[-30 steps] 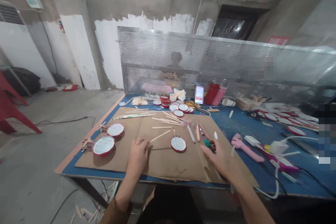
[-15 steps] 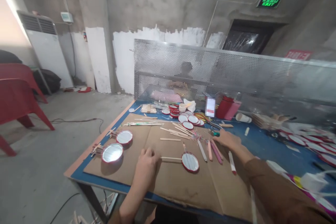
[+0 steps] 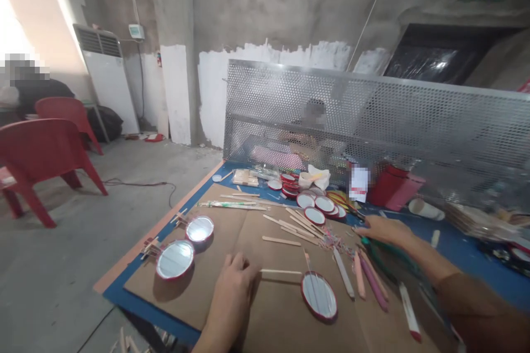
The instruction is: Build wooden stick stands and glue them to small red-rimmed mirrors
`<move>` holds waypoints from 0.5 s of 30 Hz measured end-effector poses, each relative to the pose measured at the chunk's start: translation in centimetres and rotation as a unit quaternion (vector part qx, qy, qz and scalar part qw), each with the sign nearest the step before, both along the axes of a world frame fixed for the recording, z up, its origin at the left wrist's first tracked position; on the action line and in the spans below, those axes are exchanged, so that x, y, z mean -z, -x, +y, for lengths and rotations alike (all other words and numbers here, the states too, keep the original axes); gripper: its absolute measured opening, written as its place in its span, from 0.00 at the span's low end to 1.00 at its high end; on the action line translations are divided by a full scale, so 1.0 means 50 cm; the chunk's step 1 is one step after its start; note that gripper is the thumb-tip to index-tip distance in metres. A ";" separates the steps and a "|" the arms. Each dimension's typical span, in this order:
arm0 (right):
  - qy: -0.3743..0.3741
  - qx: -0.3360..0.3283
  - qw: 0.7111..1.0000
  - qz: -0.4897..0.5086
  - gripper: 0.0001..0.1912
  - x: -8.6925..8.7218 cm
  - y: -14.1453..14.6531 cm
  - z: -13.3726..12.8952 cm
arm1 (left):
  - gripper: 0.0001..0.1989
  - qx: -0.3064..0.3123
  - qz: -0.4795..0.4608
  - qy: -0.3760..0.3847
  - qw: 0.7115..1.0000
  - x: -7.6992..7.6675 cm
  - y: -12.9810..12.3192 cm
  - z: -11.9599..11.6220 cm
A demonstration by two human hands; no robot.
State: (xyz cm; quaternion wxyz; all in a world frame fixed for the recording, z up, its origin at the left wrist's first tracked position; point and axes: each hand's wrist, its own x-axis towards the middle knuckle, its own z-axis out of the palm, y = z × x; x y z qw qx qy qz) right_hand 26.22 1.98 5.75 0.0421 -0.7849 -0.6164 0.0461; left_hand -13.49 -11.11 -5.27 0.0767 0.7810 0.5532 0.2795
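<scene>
My left hand (image 3: 237, 289) is closed round the end of a thin wooden stick (image 3: 281, 272). The stick runs to a round, red-rimmed disc (image 3: 319, 296) lying on the cardboard, with strings across its pale face and a short stick at its top. My right hand (image 3: 385, 231) reaches to the right, fingers closed at a tool with green handles (image 3: 379, 262), which looks like pliers; the forearm and blur partly hide it. Several crayon-like sticks, among them a purple one (image 3: 375, 285), lie near it, along with a white marker with a red end (image 3: 409, 313).
Two finished-looking stringed discs (image 3: 175, 260) lie at the left of the cardboard (image 3: 285, 320). Loose wooden sticks (image 3: 281, 241) and red-rimmed discs (image 3: 314, 215) lie farther back. A perforated metal screen (image 3: 269, 99) stands behind, a person beyond it. Red chairs (image 3: 49, 149) are at left.
The view has turned left and come closer. More of the green-handled tool now shows by my right hand. My left hand stays on the stick.
</scene>
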 end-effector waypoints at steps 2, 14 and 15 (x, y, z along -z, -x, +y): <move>0.006 -0.086 0.996 0.017 0.10 -0.038 0.055 0.035 | 0.16 0.009 -0.004 -0.011 1.000 0.010 0.004 0.000; -0.083 -0.348 0.930 0.091 0.16 -0.081 0.499 0.311 | 0.16 -0.011 -0.048 -0.025 0.998 -0.009 -0.005 -0.023; -0.093 -0.326 0.937 0.086 0.17 -0.075 0.503 0.336 | 0.15 -0.009 -0.053 -0.021 0.998 -0.011 -0.004 -0.024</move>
